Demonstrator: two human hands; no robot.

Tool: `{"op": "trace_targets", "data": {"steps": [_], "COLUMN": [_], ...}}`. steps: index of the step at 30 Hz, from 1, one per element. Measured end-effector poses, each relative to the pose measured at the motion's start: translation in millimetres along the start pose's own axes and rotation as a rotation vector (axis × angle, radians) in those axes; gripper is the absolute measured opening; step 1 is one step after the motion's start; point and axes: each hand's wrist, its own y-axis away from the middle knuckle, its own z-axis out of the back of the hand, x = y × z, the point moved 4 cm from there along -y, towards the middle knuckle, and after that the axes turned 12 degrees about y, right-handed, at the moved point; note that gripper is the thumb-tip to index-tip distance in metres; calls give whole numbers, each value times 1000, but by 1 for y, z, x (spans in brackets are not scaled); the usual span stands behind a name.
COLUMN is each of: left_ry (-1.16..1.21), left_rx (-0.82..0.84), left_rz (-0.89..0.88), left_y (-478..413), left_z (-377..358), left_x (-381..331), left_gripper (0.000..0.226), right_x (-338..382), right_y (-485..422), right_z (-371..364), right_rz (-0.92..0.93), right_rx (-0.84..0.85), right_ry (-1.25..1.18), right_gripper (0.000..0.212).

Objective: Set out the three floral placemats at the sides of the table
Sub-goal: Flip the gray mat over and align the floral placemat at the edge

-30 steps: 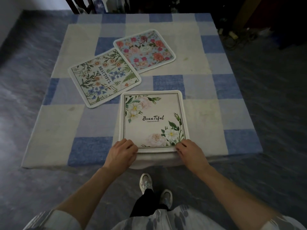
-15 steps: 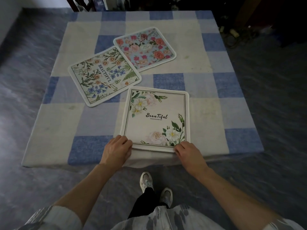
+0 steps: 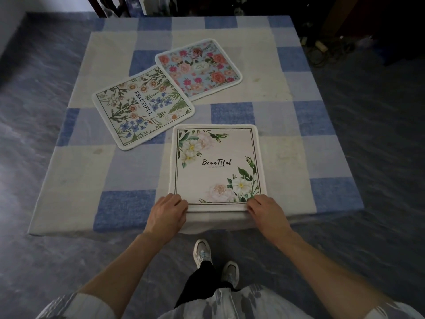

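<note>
Surface (image 3: 287,157): covered by a blue-and-cream checked cloth, all three mats lying flat on it.
Wildflower placemat (image 3: 142,111): left of centre, turned askew, its far-right edge touching the rose placemat.
Left grip (image 3: 166,214): fingers curled over the near-left corner of the cream placemat, holding it at the surface's near edge.
Rose placemat (image 3: 200,65): farthest back, near the middle, also askew.
Cream placemat (image 3: 217,166): squared to the near side, its near edge at the surface's rim, apart from the other two.
Right grip (image 3: 268,212): fingers bent onto the near-right corner, holding it; thumb hidden.
</note>
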Motion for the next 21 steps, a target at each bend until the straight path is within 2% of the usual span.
{"op": "trace_targets", "data": {"steps": [3,9,21], "left_ry": [28,35,126], "left_rx": [-9,4,-38], "left_rz": [44,91,117], "left_y": [0,2,2], "left_z": [1,4,-4], "left_x": [7,14,6], "left_gripper": [17,29,22], "right_x": [-3,-13,-15], "right_y": [1,3,0], "right_z": [3,3,0], "right_rz": [-24,-106,-166], "right_rx": [1,68,69], "right_ry": [-52,-18,-142], "right_gripper": [15,36,45]}}
